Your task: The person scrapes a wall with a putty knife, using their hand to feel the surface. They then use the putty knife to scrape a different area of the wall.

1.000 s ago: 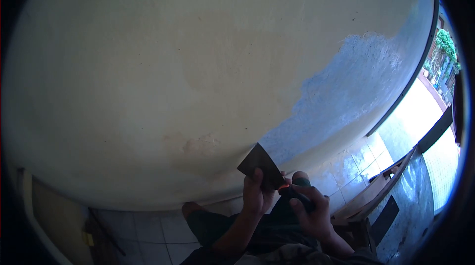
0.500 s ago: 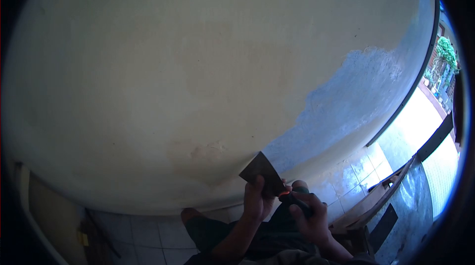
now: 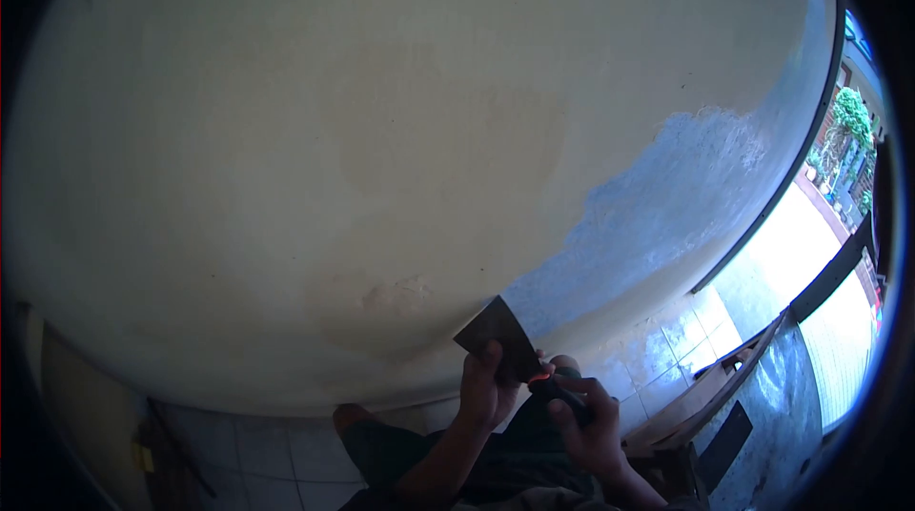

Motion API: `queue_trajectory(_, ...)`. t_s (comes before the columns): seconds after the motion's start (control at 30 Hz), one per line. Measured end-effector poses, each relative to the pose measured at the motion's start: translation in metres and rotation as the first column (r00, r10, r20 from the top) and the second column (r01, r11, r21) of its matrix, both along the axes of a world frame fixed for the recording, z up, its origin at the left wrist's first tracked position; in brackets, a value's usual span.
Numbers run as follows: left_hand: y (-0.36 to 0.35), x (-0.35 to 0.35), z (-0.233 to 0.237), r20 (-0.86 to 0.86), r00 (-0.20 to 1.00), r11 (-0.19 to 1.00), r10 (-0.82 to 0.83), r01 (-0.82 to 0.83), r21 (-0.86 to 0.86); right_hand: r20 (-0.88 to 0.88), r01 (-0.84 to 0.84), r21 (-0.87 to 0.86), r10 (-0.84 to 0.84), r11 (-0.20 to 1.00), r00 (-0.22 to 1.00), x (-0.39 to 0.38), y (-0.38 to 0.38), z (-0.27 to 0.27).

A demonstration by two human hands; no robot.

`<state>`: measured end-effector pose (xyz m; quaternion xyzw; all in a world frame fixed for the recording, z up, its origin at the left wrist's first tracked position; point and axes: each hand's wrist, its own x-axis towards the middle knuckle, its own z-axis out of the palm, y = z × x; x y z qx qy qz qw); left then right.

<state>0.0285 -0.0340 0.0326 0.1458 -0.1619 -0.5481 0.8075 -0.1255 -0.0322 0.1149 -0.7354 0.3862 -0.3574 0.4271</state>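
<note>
A wide-bladed scraper [image 3: 499, 332] with a dark handle and an orange collar is held between both hands, its blade edge against or very near the wall. My right hand [image 3: 588, 423] wraps round the handle. My left hand [image 3: 486, 387] grips the blade's lower part, thumb on its face. Just beyond the blade rises the cream wall [image 3: 429, 158]. A bluish-white patch [image 3: 658, 196] with a ragged edge spreads over the wall to the right of the blade. Left of the blade is a small rough, blistered spot [image 3: 396, 295].
Below the wall lies a tiled floor [image 3: 272, 449], with my knees close to the wall. A wooden structure [image 3: 701, 406] and a dark flat blade-like piece [image 3: 726, 444] on a grey surface are at the lower right. Outside, a green plant [image 3: 851, 118] shows past the wall's edge.
The view has shifted slightly, so the hands and scraper appear a little further left. Both hands keep the same hold on the scraper, and the wall patch looks the same.
</note>
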Motion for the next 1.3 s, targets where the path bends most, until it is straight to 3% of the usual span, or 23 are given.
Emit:
queue_trajectory(0.1, 0.001, 0.001, 0.005, -0.073, 0.997, 0.999, -0.027, 0.024, -0.043, 0.035, -0.032, 0.074, 0.030, 0.997, 0.999, 0.001, -0.007, -0.008)
queue_trajectory(0.2, 0.002, 0.006, 0.001, 0.015, 0.999, 0.997, -0.041, 0.042, -0.071, -0.076, -0.006, -0.017, 0.005, 1.000, 0.997, 0.003, 0.002, 0.003)
queue_trajectory(0.3, 0.000, -0.005, -0.003, -0.067, 0.997, 0.999, -0.035, 0.037, 0.034, 0.011, -0.007, 0.009, 0.007, 1.000, 1.000, -0.002, -0.005, -0.008)
queue_trajectory(0.4, -0.003, 0.001, -0.017, -0.013, 0.999, 0.995, -0.041, 0.039, -0.087, -0.120, 0.012, 0.033, -0.008, 0.999, 0.993, 0.004, 0.001, 0.003)
queue_trajectory(0.5, -0.002, -0.006, -0.017, -0.090, 0.995, 0.998, -0.053, 0.050, -0.030, -0.053, 0.018, 0.004, -0.018, 1.000, 0.998, -0.001, 0.002, -0.001)
queue_trajectory(0.63, -0.001, -0.002, -0.021, -0.081, 0.996, 0.996, -0.030, 0.023, -0.089, -0.072, -0.009, -0.029, 0.007, 1.000, 0.997, 0.001, -0.003, -0.002)
queue_trajectory(0.7, 0.000, -0.006, -0.023, -0.061, 0.998, 0.999, -0.013, 0.011, -0.036, -0.059, -0.015, -0.039, 0.013, 0.999, 0.998, 0.002, -0.002, -0.006)
queue_trajectory(0.8, 0.002, -0.006, -0.013, -0.062, 0.998, 1.000, 0.023, -0.024, -0.016, -0.015, -0.034, 0.050, 0.035, 0.998, 0.999, -0.001, -0.006, -0.001)
queue_trajectory(0.9, 0.002, 0.004, -0.029, -0.084, 0.996, 0.992, -0.005, -0.006, -0.128, -0.091, -0.100, -0.172, 0.085, 0.980, 0.992, 0.004, -0.008, -0.014)
queue_trajectory(1.0, 0.008, 0.000, -0.014, 0.021, 0.998, 0.997, 0.062, -0.063, 0.036, 0.009, -0.075, -0.064, 0.076, 0.995, 0.997, 0.003, -0.005, -0.007)
queue_trajectory(1.03, 0.005, -0.004, -0.015, -0.069, 0.996, 0.995, 0.056, -0.050, 0.090, 0.056, -0.051, 0.006, 0.050, 0.999, 0.997, 0.004, -0.005, -0.004)
queue_trajectory(1.13, 0.006, 0.004, -0.021, -0.049, 0.998, 0.999, 0.029, -0.031, -0.037, -0.045, -0.074, -0.012, 0.074, 0.997, 0.996, 0.008, -0.003, -0.007)
queue_trajectory(1.17, 0.008, 0.008, -0.021, -0.033, 0.999, 0.999, 0.005, -0.007, -0.050, -0.031, -0.085, -0.110, 0.082, 0.990, 0.996, 0.009, -0.002, -0.014)
queue_trajectory(1.27, 0.009, -0.002, -0.008, -0.036, 0.999, 0.998, 0.004, -0.001, 0.066, 0.049, -0.027, 0.056, 0.024, 0.998, 0.999, 0.006, 0.000, -0.003)
queue_trajectory(1.3, 0.008, 0.001, -0.008, -0.040, 0.999, 1.000, 0.014, -0.013, 0.020, 0.011, -0.044, 0.022, 0.044, 0.999, 0.999, 0.008, -0.002, -0.004)
